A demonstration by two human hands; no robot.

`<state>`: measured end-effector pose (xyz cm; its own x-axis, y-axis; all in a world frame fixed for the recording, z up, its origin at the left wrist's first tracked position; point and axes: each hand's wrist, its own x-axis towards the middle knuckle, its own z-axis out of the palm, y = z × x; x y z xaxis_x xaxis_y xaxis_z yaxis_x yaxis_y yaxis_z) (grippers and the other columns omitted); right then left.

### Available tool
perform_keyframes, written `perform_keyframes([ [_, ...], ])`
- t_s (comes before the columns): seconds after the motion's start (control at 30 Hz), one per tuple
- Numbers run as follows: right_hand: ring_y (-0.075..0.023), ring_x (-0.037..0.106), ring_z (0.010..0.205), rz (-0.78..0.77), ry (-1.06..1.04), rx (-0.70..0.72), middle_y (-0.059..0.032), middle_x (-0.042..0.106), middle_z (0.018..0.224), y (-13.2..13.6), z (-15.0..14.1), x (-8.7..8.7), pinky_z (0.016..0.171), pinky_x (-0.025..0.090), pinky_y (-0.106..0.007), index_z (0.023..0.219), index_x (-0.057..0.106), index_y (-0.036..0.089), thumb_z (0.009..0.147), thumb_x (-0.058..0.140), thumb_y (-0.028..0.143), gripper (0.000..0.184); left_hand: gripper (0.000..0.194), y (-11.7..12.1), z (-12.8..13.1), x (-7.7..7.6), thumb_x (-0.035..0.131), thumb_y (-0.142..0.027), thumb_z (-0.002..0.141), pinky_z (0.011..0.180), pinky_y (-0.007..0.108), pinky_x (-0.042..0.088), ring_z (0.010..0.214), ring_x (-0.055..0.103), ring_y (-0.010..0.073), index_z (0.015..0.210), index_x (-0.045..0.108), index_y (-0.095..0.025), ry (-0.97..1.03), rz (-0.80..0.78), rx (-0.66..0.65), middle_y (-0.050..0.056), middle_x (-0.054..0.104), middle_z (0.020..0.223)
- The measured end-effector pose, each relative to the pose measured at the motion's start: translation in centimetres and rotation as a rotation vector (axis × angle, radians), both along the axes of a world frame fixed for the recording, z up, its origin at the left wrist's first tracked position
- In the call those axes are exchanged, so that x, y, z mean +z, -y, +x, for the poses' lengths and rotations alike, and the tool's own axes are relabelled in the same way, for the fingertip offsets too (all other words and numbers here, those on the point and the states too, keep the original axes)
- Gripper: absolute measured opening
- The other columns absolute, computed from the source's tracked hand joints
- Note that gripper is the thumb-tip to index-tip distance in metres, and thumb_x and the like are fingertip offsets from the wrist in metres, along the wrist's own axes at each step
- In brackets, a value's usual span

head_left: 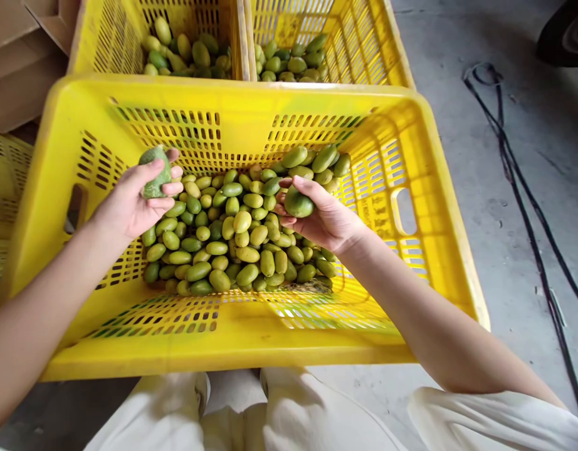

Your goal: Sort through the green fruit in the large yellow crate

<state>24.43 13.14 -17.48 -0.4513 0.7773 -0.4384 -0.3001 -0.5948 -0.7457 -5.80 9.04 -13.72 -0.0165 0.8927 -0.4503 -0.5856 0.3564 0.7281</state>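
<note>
Over the left part of a yellow plastic crate [242, 344], my left hand [131, 200] is closed around a dull green, blocky fruit [156, 170]. My right hand [329, 219] grips a smooth dark green oval fruit [298, 203] between thumb and fingers, above the crate's middle right. Below both hands lies a heap of small oval fruits [242, 238], yellow-green to dark green, on the crate floor. Several larger green fruits [312, 161] rest together in the far right part of the crate, just behind my right hand.
Behind stands another yellow crate [244, 37], with a divider between two groups of fruits. Cardboard [21, 69] is at the far left, above part of a further yellow crate [4, 188]. A dark cable [528, 207] runs along the concrete floor, with a tyre [566, 37] at top right.
</note>
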Motion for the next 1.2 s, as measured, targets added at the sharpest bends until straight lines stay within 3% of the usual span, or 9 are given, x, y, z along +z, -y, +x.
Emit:
perform_keyframes([
  [0.1,-0.0193,0.076,0.082,0.004,-0.006,0.005,0.0019,0.074,0.084,0.0,0.1,0.1,0.075,0.069,-0.033,0.091,0.065,0.025,0.069,0.100,0.028,0.041,0.024,-0.4,-0.4,-0.2,0.076,-0.006,0.080,0.032,0.012,0.023,0.054,0.049,0.0052,0.090,0.065,-0.024,0.007,-0.038,0.017,-0.001,0.062,0.077],
  [0.2,-0.0189,0.076,0.083,0.009,-0.012,0.036,0.0006,0.076,0.088,0.0,0.1,0.1,0.078,0.069,-0.033,0.091,0.064,0.024,0.066,0.101,0.024,0.044,0.018,-0.6,0.0,0.0,0.070,-0.006,0.085,0.033,0.010,0.022,0.051,0.048,0.0041,0.086,0.062,-0.022,-0.032,-0.037,0.070,0.000,0.063,0.075],
  [0.3,-0.0201,0.076,0.087,0.014,0.006,0.052,0.0004,0.074,0.086,0.0,0.1,0.3,0.083,0.069,-0.035,0.097,0.065,0.024,0.072,0.098,0.031,0.041,0.009,-0.6,0.9,0.4,0.060,-0.022,0.097,0.036,0.014,0.033,0.052,0.053,0.0080,0.089,0.063,-0.020,-0.049,-0.054,0.161,0.002,0.061,0.071],
  [0.43,-0.0241,0.078,0.104,0.029,0.007,0.024,-0.0001,0.077,0.094,-0.1,0.1,0.4,0.097,0.068,-0.040,0.102,0.068,0.025,0.077,0.087,0.023,0.032,0.018,-0.6,1.3,0.5,0.052,-0.032,0.101,0.065,0.029,0.061,0.083,0.075,0.0234,0.102,0.066,-0.021,-0.049,-0.047,0.223,0.009,0.073,0.084],
  [0.53,-0.0270,0.078,0.113,0.040,-0.004,0.043,-0.0031,0.080,0.103,-0.1,0.0,0.4,0.104,0.066,-0.044,0.101,0.069,0.024,0.076,0.086,0.022,0.030,0.016,-0.6,1.2,0.0,0.054,-0.031,0.104,0.074,0.033,0.062,0.098,0.077,0.0262,0.108,0.068,-0.024,-0.063,-0.057,0.183,0.008,0.077,0.094],
  [0.63,-0.0289,0.077,0.115,0.054,0.030,0.071,-0.0060,0.079,0.103,0.1,-0.2,0.2,0.104,0.067,-0.046,0.101,0.069,0.023,0.079,0.092,0.032,0.033,0.019,-0.6,1.0,-0.1,0.056,-0.035,0.108,0.061,0.027,0.054,0.081,0.073,0.0205,0.103,0.069,-0.023,-0.081,-0.053,0.165,0.007,0.077,0.092],
  [0.77,-0.0265,0.077,0.106,0.045,0.106,0.051,-0.0015,0.076,0.091,0.1,0.0,0.0,0.097,0.070,-0.044,0.102,0.070,0.026,0.074,0.097,0.035,0.040,0.026,-0.6,0.9,0.5,0.052,-0.019,0.106,0.044,0.017,0.037,0.053,0.052,0.0082,0.082,0.062,-0.021,-0.051,-0.081,0.171,0.002,0.062,0.068],
  [1.03,-0.0233,0.076,0.100,0.067,0.133,0.033,-0.0002,0.073,0.092,-0.3,0.2,0.0,0.093,0.070,-0.040,0.103,0.069,0.024,0.070,0.096,0.025,0.042,0.016,-0.7,0.7,0.1,0.058,-0.009,0.099,0.045,0.018,0.033,0.052,0.049,0.0067,0.088,0.063,-0.020,-0.043,-0.070,0.186,-0.001,0.061,0.068],
  [1.2,-0.0282,0.074,0.121,0.050,0.071,0.008,-0.0032,0.077,0.105,-0.2,-0.1,0.4,0.108,0.066,-0.048,0.101,0.069,0.025,0.079,0.081,0.025,0.024,0.009,-0.4,0.8,0.4,0.059,-0.029,0.098,0.072,0.029,0.061,0.079,0.070,0.0186,0.097,0.065,-0.022,0.001,0.028,0.251,0.005,0.073,0.082],
])
